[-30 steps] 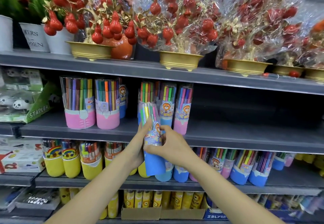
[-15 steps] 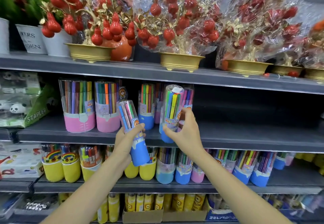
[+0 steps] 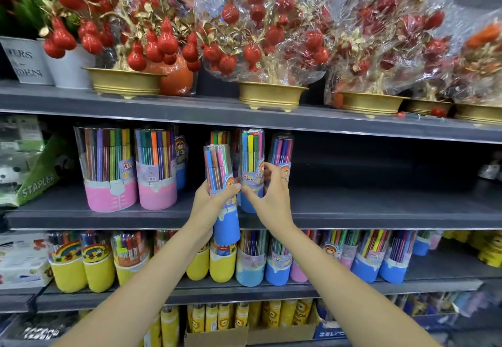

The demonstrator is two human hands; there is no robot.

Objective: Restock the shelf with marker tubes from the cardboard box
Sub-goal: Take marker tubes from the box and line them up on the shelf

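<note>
On the far left of the middle shelf [image 3: 353, 210] sits a green stapler box [image 3: 35, 180]. Next come two fat pink-bottomed marker tubs [image 3: 110, 170], standing up straight.

The left hand [image 3: 210, 205] is wrapped around a blue-bottomed marker tube [image 3: 221, 191]. This tube is in the air in front of the shelf edge and leans a little. It does not touch the shelf yet.

Just to its right, the right hand [image 3: 271, 194] pinches a second marker tube [image 3: 252, 167], thumb in front and fingers behind. That tube stands on the shelf, or very close to it; the hand hides its bottom. A few more tubes stand right behind and beside it.

These tubes look light. The clear top is hard, thin plastic and looks smooth, so it may slip. The pens inside would likely rattle. The best place to hold one is probably around the middle, where the label is. They are tall and thin, so they may tip over and knock their neighbours down like dominoes.

The shelf is flat, dark and looks smooth. To the right of the hands it has lots of free room. The space above is low, because the next shelf, with gold pots of red fruit trees [image 3: 266, 34], is close over the tube tops.

The cardboard box for restocking cannot be picked out for sure.
</note>
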